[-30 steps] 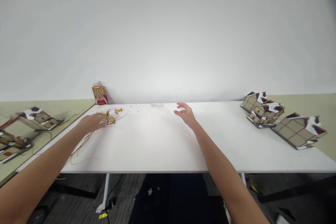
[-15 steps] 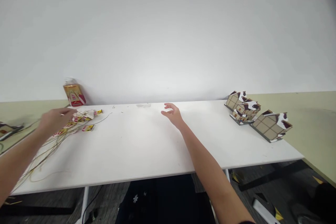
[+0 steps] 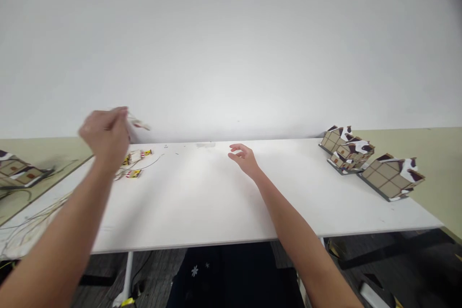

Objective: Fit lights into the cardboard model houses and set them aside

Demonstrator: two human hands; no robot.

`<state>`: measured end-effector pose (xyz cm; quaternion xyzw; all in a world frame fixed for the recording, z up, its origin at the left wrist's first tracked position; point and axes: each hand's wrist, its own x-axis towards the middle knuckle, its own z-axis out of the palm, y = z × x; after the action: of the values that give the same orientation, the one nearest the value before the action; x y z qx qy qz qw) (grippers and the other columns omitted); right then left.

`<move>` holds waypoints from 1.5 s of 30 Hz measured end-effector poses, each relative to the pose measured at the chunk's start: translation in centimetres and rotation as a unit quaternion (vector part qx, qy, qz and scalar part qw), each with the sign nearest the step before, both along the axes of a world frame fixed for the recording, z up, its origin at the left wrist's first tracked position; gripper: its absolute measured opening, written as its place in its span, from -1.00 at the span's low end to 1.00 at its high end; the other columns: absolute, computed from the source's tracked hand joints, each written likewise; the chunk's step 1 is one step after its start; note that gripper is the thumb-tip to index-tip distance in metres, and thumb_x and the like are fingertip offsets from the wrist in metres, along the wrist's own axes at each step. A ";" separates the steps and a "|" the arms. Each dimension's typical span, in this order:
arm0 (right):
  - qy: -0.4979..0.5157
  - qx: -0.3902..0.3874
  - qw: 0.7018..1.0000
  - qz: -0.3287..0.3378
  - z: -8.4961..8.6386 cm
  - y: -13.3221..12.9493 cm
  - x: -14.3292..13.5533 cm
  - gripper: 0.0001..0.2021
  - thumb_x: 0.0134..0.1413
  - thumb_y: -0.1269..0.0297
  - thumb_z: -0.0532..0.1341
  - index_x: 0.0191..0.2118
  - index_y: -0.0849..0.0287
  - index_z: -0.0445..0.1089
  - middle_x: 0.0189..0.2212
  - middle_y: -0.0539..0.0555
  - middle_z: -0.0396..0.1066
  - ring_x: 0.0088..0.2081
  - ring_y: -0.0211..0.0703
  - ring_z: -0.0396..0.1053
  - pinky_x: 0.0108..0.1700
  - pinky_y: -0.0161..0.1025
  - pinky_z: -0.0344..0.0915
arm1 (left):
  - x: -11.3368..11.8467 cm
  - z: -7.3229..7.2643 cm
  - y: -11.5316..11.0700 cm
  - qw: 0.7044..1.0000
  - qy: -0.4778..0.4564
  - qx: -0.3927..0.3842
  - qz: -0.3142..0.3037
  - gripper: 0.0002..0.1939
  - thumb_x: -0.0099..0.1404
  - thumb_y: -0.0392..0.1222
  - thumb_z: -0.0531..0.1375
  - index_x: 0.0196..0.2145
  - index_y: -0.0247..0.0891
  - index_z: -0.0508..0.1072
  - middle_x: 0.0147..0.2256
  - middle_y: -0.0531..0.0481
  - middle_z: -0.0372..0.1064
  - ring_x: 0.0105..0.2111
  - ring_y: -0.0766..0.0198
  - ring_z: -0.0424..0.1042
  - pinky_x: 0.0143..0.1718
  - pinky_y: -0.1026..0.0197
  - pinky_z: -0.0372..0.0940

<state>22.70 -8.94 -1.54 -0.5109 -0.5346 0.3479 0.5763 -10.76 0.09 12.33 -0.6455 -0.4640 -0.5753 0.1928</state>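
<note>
My left hand [image 3: 104, 134] is raised over the left side of the table, its fingers pinched. From the fingertips juts a small white-and-red piece on a string [image 3: 140, 125], blurred by motion. Under and behind that hand lie several small pieces [image 3: 134, 173], yellow with red-and-white stripes, partly hidden by the arm. Thin strings [image 3: 41, 216] trail across the table's left end. My right hand [image 3: 245, 158] hovers over the middle of the white table [image 3: 202, 202], fingers curved and apart, holding nothing.
Several model houses with white-and-dark roofs stand at the table's right end, the nearest house [image 3: 391, 178] close to the edge. Another model house [image 3: 19, 171] sits on the ledge at far left. A pale wall [image 3: 231, 57] rises behind the table.
My left hand has risen and moved right, lifting the small piece off the pile. It now covers the bottle. My right hand stays over the table's middle, and the view has turned slightly left.
</note>
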 end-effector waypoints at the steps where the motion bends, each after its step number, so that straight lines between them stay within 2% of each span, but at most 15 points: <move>1: 0.003 0.008 1.000 0.007 0.1 -0.1 -0.2 -0.65 -0.09 0.06 0.28 -0.16 0.10 0.40 -0.20 0.05 0.39 -0.42 -0.30 0.32 -0.42 -0.31 0.27 | 2.3 -0.2 -0.9 0.999 0.013 0.022 -0.022 -0.65 0.34 -0.02 0.06 -0.21 -0.30 0.55 -0.37 -0.03 0.45 -0.31 0.31 0.36 -0.15 0.20 0.24; 6: -0.058 0.108 0.992 -0.031 1.1 -0.9 -0.2 -0.60 0.01 0.06 0.24 -0.02 0.07 0.34 -0.06 0.12 0.35 -0.21 -0.16 0.37 -0.19 -0.20 0.32 | 12.8 -3.3 -4.4 0.969 0.216 -0.040 -0.111 -0.69 0.39 -0.02 0.01 -0.12 -0.08 0.51 -0.37 -0.03 0.42 -0.47 0.36 0.34 -0.46 0.29 0.13; 9: -0.178 0.183 0.963 -0.082 1.6 -1.2 0.2 -0.51 -0.05 0.08 0.31 0.04 0.03 0.32 0.01 0.13 0.32 0.03 -0.01 0.27 0.06 -0.05 0.19 | 16.5 -6.1 -5.4 0.949 0.284 -0.054 -0.126 -0.71 0.40 -0.04 -0.01 -0.11 -0.02 0.48 -0.45 -0.02 0.37 -0.60 0.40 0.26 -0.55 0.27 0.06; 11: -0.230 0.204 0.947 -0.092 1.6 -1.3 0.2 -0.55 -0.06 0.10 0.33 0.01 0.00 0.36 0.01 0.12 0.33 0.08 0.01 0.23 0.13 -0.02 0.08 | 17.7 -8.0 -5.8 0.936 0.317 -0.051 -0.146 -0.72 0.39 -0.08 -0.01 -0.08 0.01 0.45 -0.48 -0.02 0.34 -0.63 0.40 0.24 -0.57 0.26 0.06; 16: -0.308 0.170 0.929 -0.115 0.9 -0.9 0.2 -0.92 0.07 0.26 0.25 -0.32 -0.04 0.51 -0.02 -0.01 0.38 0.06 -0.04 0.21 0.12 -0.04 -0.05 | 17.5 -11.3 -6.1 0.927 0.324 -0.048 -0.184 -0.67 0.38 -0.23 -0.02 -0.01 0.04 0.41 -0.51 0.00 0.30 -0.66 0.43 0.21 -0.59 0.28 0.07; 20: -0.347 0.131 0.906 -0.202 0.5 -0.2 1.9 -0.84 0.16 0.24 0.17 -0.31 -0.04 0.52 -0.06 0.01 0.41 0.03 -0.06 0.22 0.08 -0.02 -0.08 | 16.1 -12.5 -5.7 0.931 0.308 -0.048 -0.189 -0.70 0.38 -0.16 0.02 0.00 0.07 0.39 -0.54 0.05 0.30 -0.70 0.45 0.12 -0.62 0.29 0.04; 24: -0.408 0.066 0.858 -0.305 -0.2 0.1 5.1 -0.80 0.16 0.31 0.12 -0.33 0.00 0.51 -0.08 0.06 0.40 0.01 0.01 0.19 0.07 0.11 -0.15 | 16.0 -13.3 -5.4 0.938 0.287 -0.058 -0.185 -0.73 0.39 -0.16 0.00 -0.07 0.05 0.44 -0.53 0.03 0.31 -0.72 0.46 0.06 -0.64 0.28 -0.01; 27: -0.472 -0.022 0.821 -0.322 -1.2 0.1 7.0 -0.75 0.08 0.44 0.11 -0.48 0.07 0.50 -0.19 0.18 0.42 -0.05 0.13 0.19 0.05 0.31 -0.25 | 16.5 -13.9 -5.5 0.937 0.288 -0.060 -0.188 -0.72 0.38 -0.22 -0.02 -0.24 -0.03 0.49 -0.54 0.02 0.29 -0.72 0.45 0.02 -0.65 0.28 -0.02; 29: -0.482 -0.081 0.815 -0.311 -1.4 0.0 7.5 -0.77 0.01 0.49 0.14 -0.52 0.10 0.49 -0.31 0.25 0.41 -0.09 0.19 0.20 0.02 0.41 -0.28 | 16.8 -14.1 -5.7 0.935 0.290 -0.064 -0.192 -0.71 0.37 -0.26 -0.02 -0.36 -0.09 0.48 -0.56 0.02 0.27 -0.72 0.42 0.02 -0.63 0.27 -0.01; 32: -0.483 -0.098 0.832 -0.254 -0.8 -0.6 6.9 -0.79 -0.12 0.51 0.21 -0.40 0.07 0.52 -0.22 0.24 0.42 -0.05 0.21 0.24 0.06 0.41 -0.23 | 16.9 -14.3 -5.8 0.935 0.284 -0.070 -0.201 -0.72 0.36 -0.27 -0.01 -0.43 -0.14 0.44 -0.56 0.01 0.28 -0.69 0.39 0.09 -0.59 0.25 0.03; 34: -0.462 -0.047 0.877 -0.128 0.2 -1.1 5.4 -0.63 -0.15 0.49 0.22 -0.18 -0.03 0.49 -0.03 0.13 0.37 0.02 0.12 0.24 0.13 0.29 -0.12 | 16.9 -14.2 -5.7 0.938 0.277 -0.063 -0.201 -0.75 0.35 -0.28 0.01 -0.41 -0.15 0.43 -0.54 0.02 0.31 -0.67 0.38 0.12 -0.56 0.25 0.06; 36: -0.386 0.021 0.922 0.029 1.1 -1.5 3.4 -0.46 -0.12 0.44 0.20 0.06 -0.10 0.34 0.06 0.05 0.31 0.03 -0.02 0.27 0.13 0.10 0.04 | 16.8 -14.1 -5.6 0.939 0.277 -0.043 -0.199 -0.77 0.34 -0.30 0.02 -0.38 -0.15 0.43 -0.53 0.02 0.34 -0.66 0.37 0.18 -0.55 0.24 0.08; 39: -0.272 0.059 0.950 0.142 1.5 -1.5 0.3 -0.40 -0.07 0.43 0.11 0.16 -0.05 0.21 -0.07 0.03 0.38 -0.18 -0.18 0.36 -0.12 -0.17 0.28 | 16.6 -14.0 -5.4 0.936 0.290 -0.013 -0.200 -0.75 0.32 -0.37 0.00 -0.40 -0.16 0.42 -0.52 0.02 0.36 -0.61 0.35 0.26 -0.52 0.24 0.10; 42: -0.283 0.046 0.951 0.114 1.2 -1.1 -0.9 -0.47 -0.09 0.46 0.09 0.07 0.00 0.29 -0.36 -0.04 0.38 -0.38 -0.24 0.29 -0.32 -0.28 0.24 | 16.4 -13.9 -5.3 0.933 0.295 -0.005 -0.206 -0.74 0.32 -0.38 -0.01 -0.38 -0.15 0.42 -0.52 0.02 0.37 -0.59 0.33 0.31 -0.50 0.22 0.12; 45: -0.335 0.023 0.941 -0.042 1.4 -1.1 1.7 -0.61 -0.09 0.37 0.16 -0.06 0.07 0.39 -0.46 -0.04 0.32 -0.41 -0.23 0.27 -0.31 -0.27 0.22 | 16.2 -13.9 -5.1 0.934 0.287 0.007 -0.210 -0.81 0.36 -0.28 0.03 -0.25 -0.14 0.44 -0.54 0.03 0.37 -0.59 0.33 0.30 -0.48 0.21 0.13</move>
<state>24.38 -10.03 -0.13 -0.6061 -0.6831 0.1196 0.3895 5.44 -5.01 -1.53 -0.8645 -0.2383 -0.3960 0.1975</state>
